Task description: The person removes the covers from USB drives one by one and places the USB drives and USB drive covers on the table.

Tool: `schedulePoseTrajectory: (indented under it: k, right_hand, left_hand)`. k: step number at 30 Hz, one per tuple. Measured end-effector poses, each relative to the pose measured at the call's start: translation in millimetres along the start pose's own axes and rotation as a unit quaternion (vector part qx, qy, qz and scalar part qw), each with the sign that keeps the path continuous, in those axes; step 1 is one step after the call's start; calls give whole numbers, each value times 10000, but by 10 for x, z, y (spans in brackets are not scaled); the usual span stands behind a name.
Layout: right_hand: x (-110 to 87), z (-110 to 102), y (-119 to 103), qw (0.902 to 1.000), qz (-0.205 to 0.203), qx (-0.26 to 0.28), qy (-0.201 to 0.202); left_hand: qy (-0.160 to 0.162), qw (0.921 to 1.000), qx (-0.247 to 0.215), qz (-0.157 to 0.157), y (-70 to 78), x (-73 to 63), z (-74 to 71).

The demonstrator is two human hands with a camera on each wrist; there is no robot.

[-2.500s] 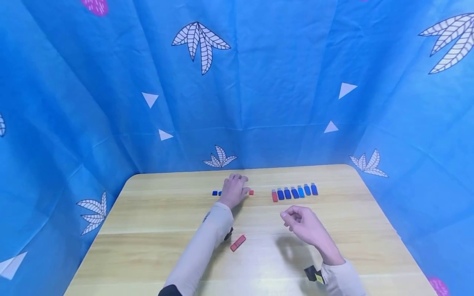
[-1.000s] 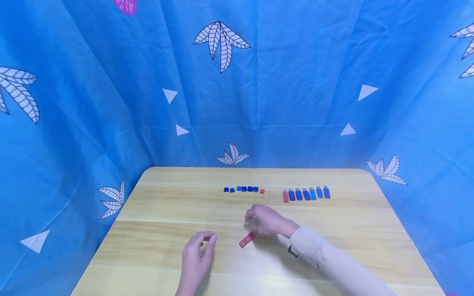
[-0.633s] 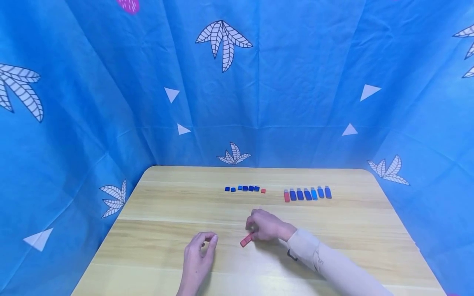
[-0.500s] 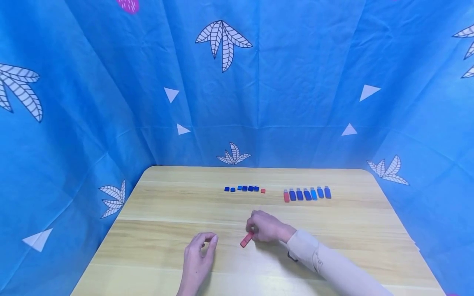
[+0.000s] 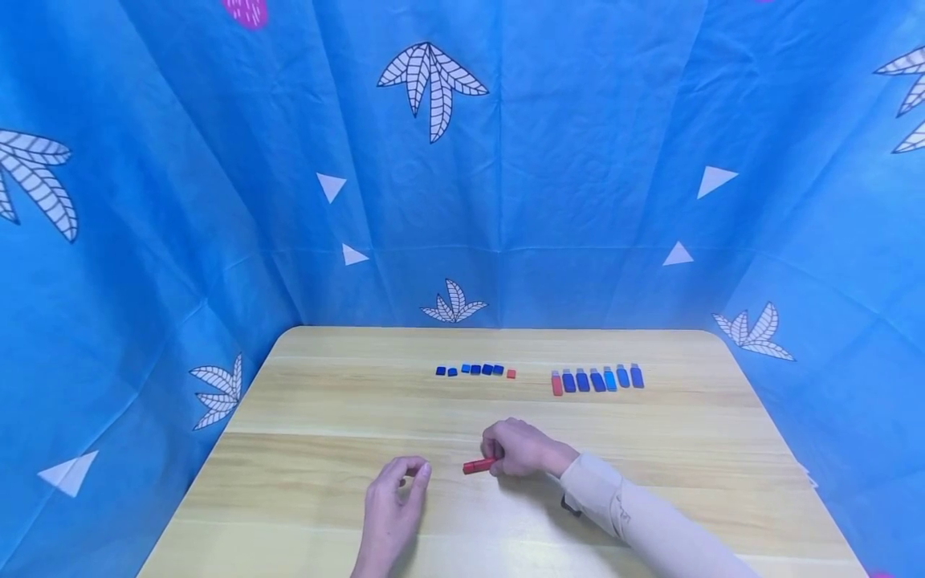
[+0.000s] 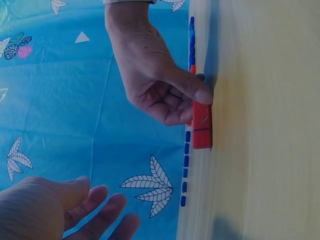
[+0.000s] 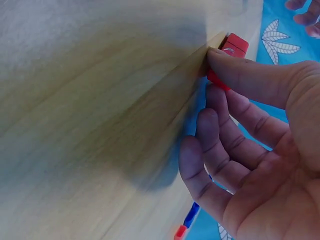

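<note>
My right hand (image 5: 522, 446) pinches one end of a red USB flash drive (image 5: 477, 466) between thumb and fingertips, low over the middle of the table. In the right wrist view the thumb lies across the drive (image 7: 237, 46), its far end sticking out past the fingers. A seam crosses the red body (image 6: 202, 134) in the left wrist view, so a cap seems to sit on that end. To the left, my left hand (image 5: 390, 507) hovers near the drive with fingers loosely bent and nothing in them.
Behind the hands, several small blue caps (image 5: 475, 370) and a red cap (image 5: 511, 374) lie in a row. To their right stands a row of uncapped flash drives, one red (image 5: 557, 385) and several blue (image 5: 582, 381). A blue curtain (image 5: 462, 201) rises behind the table (image 5: 289, 474).
The left hand has come back from the row of caps to the near left. The right hand has moved left, taken hold of the red drive and turned it more crosswise.
</note>
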State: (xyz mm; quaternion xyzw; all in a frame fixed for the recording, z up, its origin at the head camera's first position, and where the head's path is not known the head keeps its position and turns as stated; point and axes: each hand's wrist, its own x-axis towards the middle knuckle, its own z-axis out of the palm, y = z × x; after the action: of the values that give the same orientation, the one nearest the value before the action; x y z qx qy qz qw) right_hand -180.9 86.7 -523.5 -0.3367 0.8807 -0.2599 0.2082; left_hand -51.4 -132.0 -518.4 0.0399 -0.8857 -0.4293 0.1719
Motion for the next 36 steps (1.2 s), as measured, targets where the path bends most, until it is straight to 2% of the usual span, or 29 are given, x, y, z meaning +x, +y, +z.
schedulePoseTrajectory:
  k: [4,10,20,24,30,36]
  right_hand:
    - [-22,9,-12,10000,22,78,-9]
    - [-33,-45,-9,9970,61,765,100]
    - [-15,-258,25,9870,-88,1397,792]
    - [-31,-329,19,9831,-111,1468,1086]
    - [-126,-418,-72,9737,-63,1733,1474]
    - [-272,-471,-206,9638,-135,1961,1802]
  left_hand:
    - [-43,10000,-13,-64,10,-5,11]
    - [-12,9999,42,91,36,22,15]
    - [-78,9998,-13,183,116,107,31]
    - [-90,9998,-63,193,167,167,33]
    - [-192,9994,-185,228,272,271,51]
    - [-172,9986,-156,474,347,363,90]
